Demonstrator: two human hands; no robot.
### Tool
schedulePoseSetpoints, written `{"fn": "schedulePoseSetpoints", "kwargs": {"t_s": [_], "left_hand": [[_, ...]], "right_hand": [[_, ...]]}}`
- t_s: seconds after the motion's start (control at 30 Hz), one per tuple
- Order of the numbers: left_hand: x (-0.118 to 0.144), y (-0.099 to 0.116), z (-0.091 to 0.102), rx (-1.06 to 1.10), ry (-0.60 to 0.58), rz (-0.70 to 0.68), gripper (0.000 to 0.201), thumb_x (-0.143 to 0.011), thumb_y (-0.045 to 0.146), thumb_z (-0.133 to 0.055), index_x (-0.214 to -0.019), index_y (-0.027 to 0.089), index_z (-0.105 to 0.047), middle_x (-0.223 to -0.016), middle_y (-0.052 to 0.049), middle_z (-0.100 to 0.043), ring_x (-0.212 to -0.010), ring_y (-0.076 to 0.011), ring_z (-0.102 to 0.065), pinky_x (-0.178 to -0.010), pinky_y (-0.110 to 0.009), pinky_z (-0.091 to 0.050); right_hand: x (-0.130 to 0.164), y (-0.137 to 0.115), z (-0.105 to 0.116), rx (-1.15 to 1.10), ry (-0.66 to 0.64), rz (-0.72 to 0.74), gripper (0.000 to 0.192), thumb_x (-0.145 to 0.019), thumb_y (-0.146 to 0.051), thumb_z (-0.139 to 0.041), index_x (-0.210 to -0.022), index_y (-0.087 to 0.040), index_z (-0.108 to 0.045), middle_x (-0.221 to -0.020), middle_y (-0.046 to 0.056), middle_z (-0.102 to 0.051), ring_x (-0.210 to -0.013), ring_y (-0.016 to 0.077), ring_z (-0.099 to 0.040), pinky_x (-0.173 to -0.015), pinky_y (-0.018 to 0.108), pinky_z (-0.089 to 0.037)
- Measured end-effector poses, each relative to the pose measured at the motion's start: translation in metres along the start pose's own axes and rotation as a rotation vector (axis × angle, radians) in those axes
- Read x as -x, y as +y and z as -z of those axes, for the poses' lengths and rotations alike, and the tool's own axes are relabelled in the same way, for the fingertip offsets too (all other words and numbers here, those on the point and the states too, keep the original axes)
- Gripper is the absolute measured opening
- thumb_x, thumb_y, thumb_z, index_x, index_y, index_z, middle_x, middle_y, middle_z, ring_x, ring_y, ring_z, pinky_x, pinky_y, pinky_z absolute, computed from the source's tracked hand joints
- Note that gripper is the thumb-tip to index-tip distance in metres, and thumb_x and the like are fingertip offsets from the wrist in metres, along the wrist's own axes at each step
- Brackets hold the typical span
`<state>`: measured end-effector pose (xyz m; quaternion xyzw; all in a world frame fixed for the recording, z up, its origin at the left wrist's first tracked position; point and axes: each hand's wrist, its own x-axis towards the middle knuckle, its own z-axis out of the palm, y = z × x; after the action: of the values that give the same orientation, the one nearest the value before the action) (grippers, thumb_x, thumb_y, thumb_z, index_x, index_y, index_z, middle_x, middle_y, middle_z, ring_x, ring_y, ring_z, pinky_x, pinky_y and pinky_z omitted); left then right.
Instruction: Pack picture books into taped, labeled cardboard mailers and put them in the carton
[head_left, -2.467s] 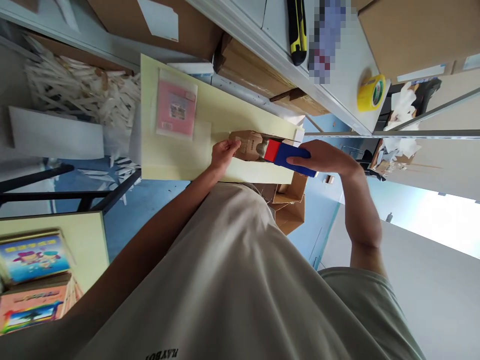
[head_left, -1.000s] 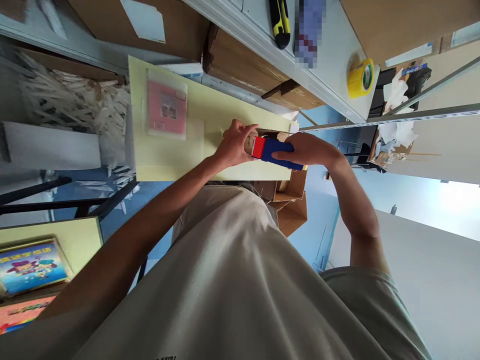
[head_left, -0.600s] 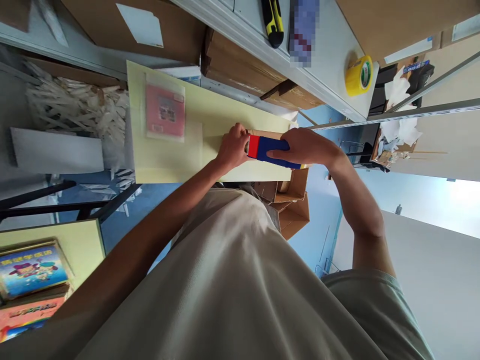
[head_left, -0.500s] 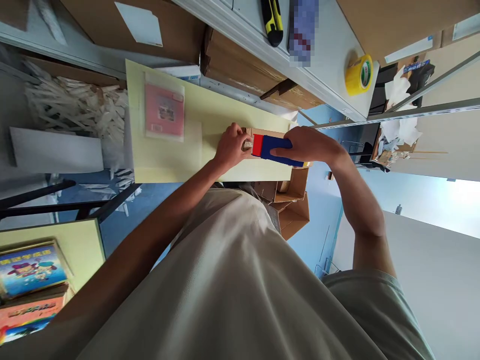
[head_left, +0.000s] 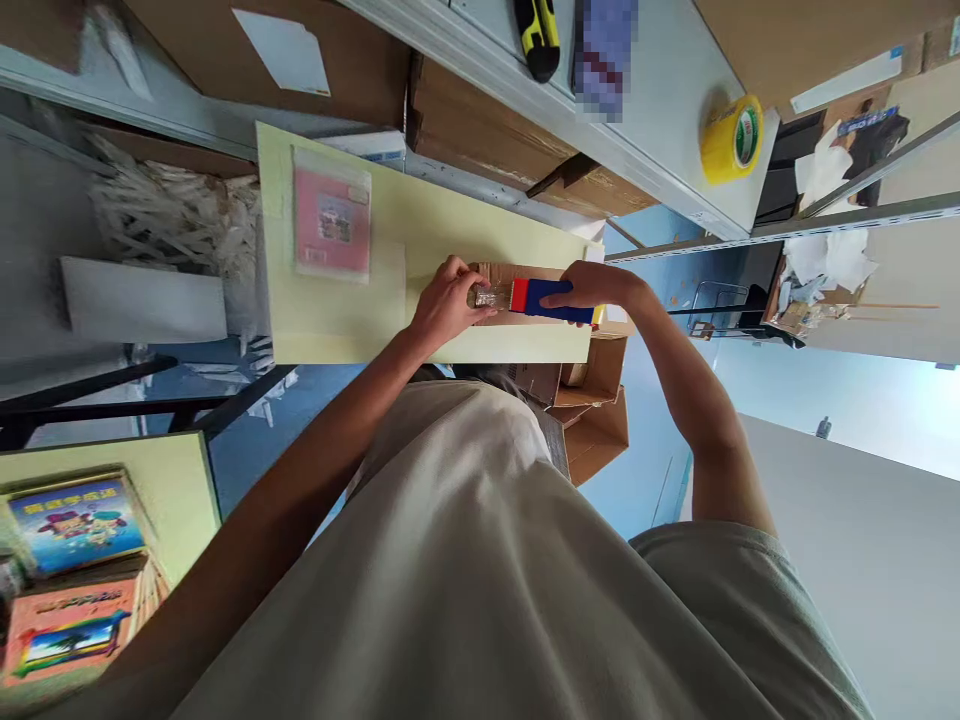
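My right hand (head_left: 589, 287) is closed around a blue tape dispenser (head_left: 553, 299) with a red front edge and some yellow at its far end. The dispenser lies over a narrow brown cardboard box (head_left: 517, 271) on the pale yellow table (head_left: 450, 225). Between the red edge and my left hand, a shiny clear strip of tape (head_left: 493, 297) runs along the box. My left hand (head_left: 448, 305) grips the left end of the box, thumb and fingers on either side of it. The box's underside is hidden.
A pink booklet in a clear sleeve (head_left: 332, 220) lies on the table's left part. Above, a shelf (head_left: 667, 130) bears a yellow tape roll (head_left: 731, 140) and a yellow-black utility knife (head_left: 537, 40). Open cardboard boxes (head_left: 596, 440) stand below the table's right end. Books (head_left: 79, 525) lie at lower left.
More clear tape shows between my left hand and the dispenser's red edge. My left hand sits slightly further left, still at the box end. The whole view has shifted a little.
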<state>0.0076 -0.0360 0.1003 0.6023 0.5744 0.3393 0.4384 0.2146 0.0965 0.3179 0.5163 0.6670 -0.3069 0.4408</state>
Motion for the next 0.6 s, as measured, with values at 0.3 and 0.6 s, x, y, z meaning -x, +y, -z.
{"fn": "schedulePoseSetpoints", "kwargs": {"t_s": [0.3,0.6], "left_hand": [[0.021,0.032,0.001,-0.264,-0.045,-0.035,0.081,-0.104,0.050,-0.089,-0.173,0.019,-0.060,-0.184,-0.026,-0.053,-0.175,-0.0510,-0.047,-0.146,-0.071,-0.036],[0.022,0.052,-0.049,-0.411,-0.157,-0.033,0.118,-0.109,0.056,-0.076,-0.192,-0.004,-0.017,-0.199,-0.035,-0.011,-0.190,-0.0485,-0.006,-0.155,-0.074,-0.006]], "right_hand": [[-0.025,0.006,-0.004,0.204,0.058,0.073,0.058,-0.114,-0.063,-0.074,-0.121,-0.007,-0.088,-0.095,0.018,-0.086,-0.093,0.0321,-0.083,-0.086,0.040,-0.059],[-0.038,0.025,-0.009,0.217,0.106,0.271,0.059,-0.113,-0.064,-0.075,-0.133,-0.010,-0.085,-0.107,0.020,-0.088,-0.104,0.0347,-0.083,-0.089,0.037,-0.057]]}}
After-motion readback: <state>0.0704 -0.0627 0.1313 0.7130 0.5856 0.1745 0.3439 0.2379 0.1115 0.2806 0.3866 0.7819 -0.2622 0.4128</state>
